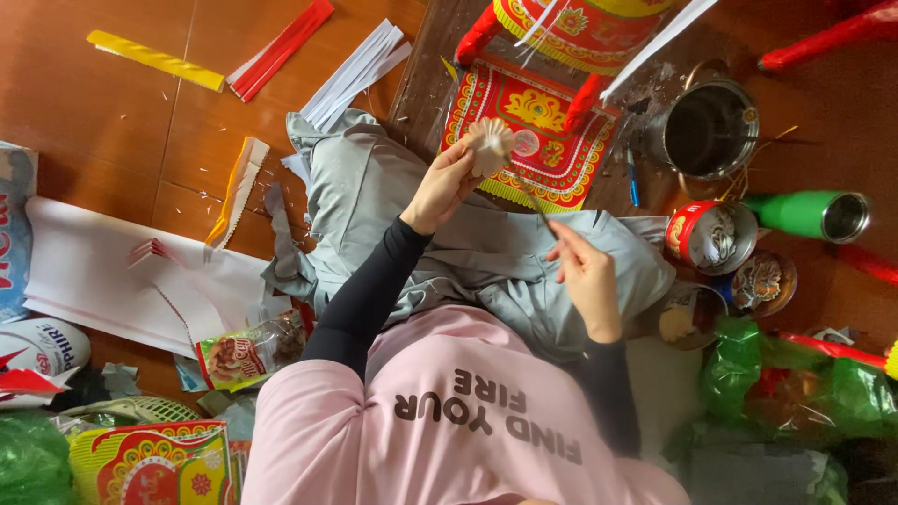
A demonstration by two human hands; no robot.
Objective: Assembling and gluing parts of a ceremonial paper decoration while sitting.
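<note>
I am watching my left hand (447, 187) pinching a small cream paper rosette (489, 145) between thumb and fingers, holding it up over my lap, just above the near edge of the red and gold patterned paper sheet (533, 131) lying on the floor. My right hand (585, 271) is closing its fingers on a thin stick (535, 204), which is slanting up toward the rosette; I cannot tell whether its tip is touching the paper. Both hands are working above my grey trousers (421, 234).

To the right, a metal pot (706, 126) is standing on the floor, with a red and gold round tin (708, 236) just near it and a green cylinder (809, 213) lying on its side farther right. On the far left, a yellow strip (154, 60), red strips (281, 49) and white strips (355, 73) are lying on the wooden floor (112, 122). A large white paper sheet (112, 271) is spreading at the left.
</note>
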